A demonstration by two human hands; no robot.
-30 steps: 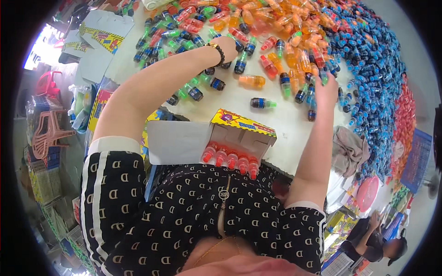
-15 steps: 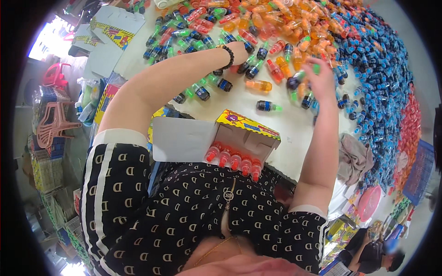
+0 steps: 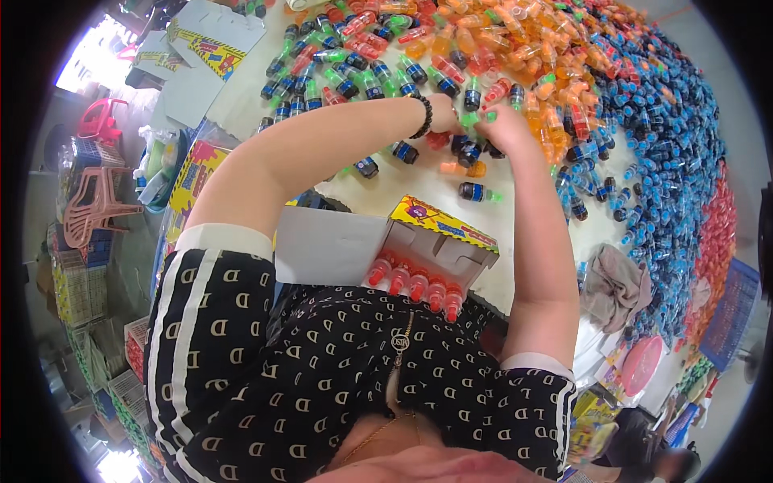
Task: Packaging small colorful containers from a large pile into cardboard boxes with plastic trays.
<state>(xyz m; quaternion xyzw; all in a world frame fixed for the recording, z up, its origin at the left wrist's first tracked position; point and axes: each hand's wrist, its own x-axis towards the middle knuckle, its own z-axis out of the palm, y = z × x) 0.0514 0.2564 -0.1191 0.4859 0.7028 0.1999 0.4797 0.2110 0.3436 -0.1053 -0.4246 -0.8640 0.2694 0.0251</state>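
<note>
My left hand (image 3: 443,114), with a dark bead bracelet at its wrist, is curled low over the bottles on the white table; its fingers are mostly hidden. Close beside it, my right hand (image 3: 504,127) is closed around small dark bottles with green caps (image 3: 466,150), which hang between the two hands. A red bottle shows partly under my left hand. An open display box (image 3: 444,228) with a yellow-edged flap is tilted toward me, holding a row of red bottles (image 3: 419,286). Nearer than my hands, an orange bottle (image 3: 463,169) and a dark green-capped bottle (image 3: 481,192) lie on the table.
Heaps of orange bottles (image 3: 555,48) and blue-capped bottles (image 3: 672,153) cover the far and right side. Scattered dark bottles (image 3: 346,80) lie far left, near flattened cartons (image 3: 201,60). A grey cloth (image 3: 616,286) lies at right. Pink chairs (image 3: 101,205) stand at left.
My right hand has moved left with dark bottles to meet my left hand. My left hand has shifted slightly right and nearer. Bottles around them have been shifted or gathered up.
</note>
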